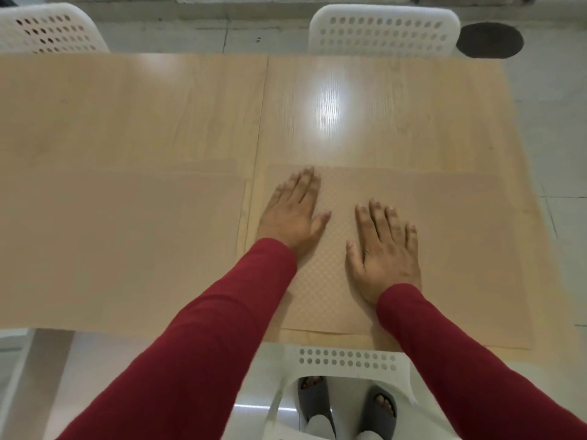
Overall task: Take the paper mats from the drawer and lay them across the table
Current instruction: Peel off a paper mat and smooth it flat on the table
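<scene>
A tan paper mat (460, 242) with a fine checked texture lies flat on the right half of the light wooden table (190, 100). My left hand (293, 214) rests palm down on its left part, fingers spread. My right hand (384, 249) presses flat on the mat's middle, fingers apart. Another tan paper mat (120, 242) lies flat on the left half of the table, untouched. Both arms wear red sleeves. No drawer is in view.
White perforated chairs stand beyond the far edge at left (47, 30) and right (384, 30). Another white chair back (346, 360) sits at the near edge in front of my feet. A dark round object (489, 39) lies on the grey floor at upper right.
</scene>
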